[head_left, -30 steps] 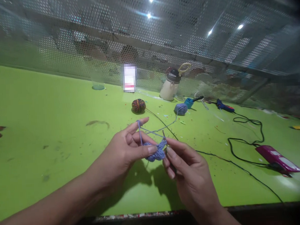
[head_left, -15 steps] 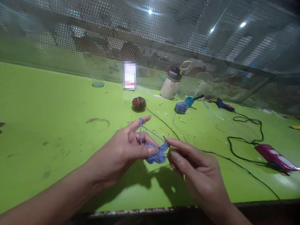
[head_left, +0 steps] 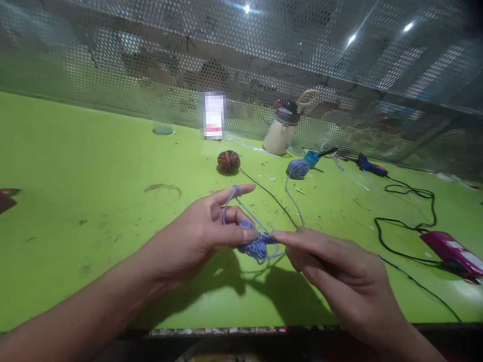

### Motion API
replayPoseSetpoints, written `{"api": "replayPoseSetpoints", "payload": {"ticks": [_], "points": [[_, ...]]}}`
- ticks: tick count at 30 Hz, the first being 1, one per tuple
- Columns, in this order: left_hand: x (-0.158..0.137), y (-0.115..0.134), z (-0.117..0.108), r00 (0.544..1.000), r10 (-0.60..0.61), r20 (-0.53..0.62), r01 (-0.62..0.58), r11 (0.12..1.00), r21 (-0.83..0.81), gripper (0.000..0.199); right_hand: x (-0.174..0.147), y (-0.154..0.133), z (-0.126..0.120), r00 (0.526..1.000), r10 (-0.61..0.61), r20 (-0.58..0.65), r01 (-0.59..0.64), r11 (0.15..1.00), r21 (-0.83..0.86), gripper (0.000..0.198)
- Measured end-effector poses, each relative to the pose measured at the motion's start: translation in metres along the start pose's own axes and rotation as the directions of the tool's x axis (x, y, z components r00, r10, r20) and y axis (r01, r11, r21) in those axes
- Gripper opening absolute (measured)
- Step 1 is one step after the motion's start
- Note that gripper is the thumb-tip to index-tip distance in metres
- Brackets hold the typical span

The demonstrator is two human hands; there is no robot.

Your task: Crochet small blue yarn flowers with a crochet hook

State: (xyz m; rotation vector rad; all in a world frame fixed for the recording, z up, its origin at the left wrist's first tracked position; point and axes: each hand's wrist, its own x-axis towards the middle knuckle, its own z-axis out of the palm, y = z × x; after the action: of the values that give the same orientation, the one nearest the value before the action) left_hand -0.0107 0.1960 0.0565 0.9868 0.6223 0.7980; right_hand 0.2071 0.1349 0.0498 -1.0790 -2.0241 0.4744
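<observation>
My left hand (head_left: 203, 225) pinches a small blue crochet piece (head_left: 254, 249) between thumb and fingers. Its index finger points out to the right with blue yarn looped round it, and a strand runs taut down to the work. In my right hand (head_left: 345, 275) is a thin crochet hook (head_left: 267, 234); its tip sits at the right edge of the piece, while the handle is mostly hidden by my fingers. A loose loop of yarn hangs below the hook. Beyond my hands lies the blue yarn ball (head_left: 298, 169), its strand trailing toward me.
A multicoloured yarn ball (head_left: 228, 162) sits left of the blue one. Farther back stand a lit phone (head_left: 214, 115), a bottle (head_left: 280, 131) and a perforated metal panel (head_left: 172, 66). At right are a glue gun (head_left: 371, 165), black cords and a magenta pouch (head_left: 456, 252).
My right hand has moved right and flattened, with the hook now lying lower and more level. A loose yarn loop shows below the piece. The whole view has shifted slightly.
</observation>
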Motion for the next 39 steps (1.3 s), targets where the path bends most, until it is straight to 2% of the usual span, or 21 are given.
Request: {"api": "replayPoseSetpoints", "payload": {"ticks": [3, 11, 16, 22, 26, 29, 32, 34, 35, 37, 38, 39], "points": [[0.0, 0.001, 0.0, 1.0, 0.01, -0.008, -0.01, 0.999, 0.034, 0.075, 0.0, -0.001, -0.005, 0.998, -0.04, 0.053, 0.044, 0.995, -0.09, 0.047], [0.001, -0.005, 0.0, 0.995, 0.084, -0.058, -0.072, 0.98, 0.186, 0.07, 0.008, -0.008, -0.018, 0.977, -0.047, 0.208, 0.107, 0.953, -0.285, 0.049], [0.001, -0.006, 0.002, 0.992, 0.105, -0.073, -0.085, 0.967, 0.24, 0.066, 0.01, -0.011, -0.019, 0.968, -0.07, 0.241, 0.159, 0.913, -0.375, 0.05], [0.001, -0.003, 0.006, 0.989, 0.115, -0.091, -0.081, 0.946, 0.315, 0.072, 0.009, -0.011, -0.014, 0.96, -0.109, 0.257, 0.222, 0.856, -0.467, 0.05], [0.001, -0.002, 0.009, 0.981, 0.158, -0.116, -0.095, 0.9, 0.425, 0.067, 0.007, -0.012, -0.009, 0.962, -0.126, 0.243, 0.246, 0.785, -0.569, 0.058], [-0.003, -0.004, 0.012, 0.943, 0.314, -0.107, -0.191, 0.777, 0.6, 0.06, 0.007, -0.013, -0.003, 0.972, -0.126, 0.196, 0.218, 0.785, -0.58, 0.057], [-0.008, -0.012, 0.013, 0.852, 0.524, -0.007, -0.35, 0.578, 0.738, 0.052, 0.007, -0.012, 0.007, 0.995, -0.087, 0.04, 0.096, 0.906, -0.413, 0.05], [-0.011, -0.021, 0.013, 0.781, 0.623, 0.05, -0.432, 0.48, 0.763, 0.052, 0.007, -0.011, 0.019, 0.994, 0.023, -0.111, -0.041, 0.986, -0.161, 0.044], [-0.011, -0.026, 0.013, 0.738, 0.672, 0.053, -0.455, 0.439, 0.775, 0.053, 0.007, -0.011, 0.026, 0.978, 0.11, -0.18, -0.114, 0.993, -0.008, 0.04], [-0.012, -0.032, 0.015, 0.699, 0.715, 0.026, -0.463, 0.424, 0.779, 0.058, 0.006, -0.01, 0.043, 0.912, 0.295, -0.285, -0.216, 0.936, 0.278, 0.032], [-0.011, -0.033, 0.016, 0.686, 0.727, -0.02, -0.467, 0.461, 0.755, 0.06, 0.005, -0.01, 0.052, 0.869, 0.405, -0.285, -0.273, 0.872, 0.406, 0.028], [-0.01, -0.032, 0.017, 0.696, 0.714, -0.08, -0.463, 0.53, 0.71, 0.064, 0.004, -0.01, 0.06, 0.839, 0.475, -0.265, -0.292, 0.805, 0.517, 0.025]]}}
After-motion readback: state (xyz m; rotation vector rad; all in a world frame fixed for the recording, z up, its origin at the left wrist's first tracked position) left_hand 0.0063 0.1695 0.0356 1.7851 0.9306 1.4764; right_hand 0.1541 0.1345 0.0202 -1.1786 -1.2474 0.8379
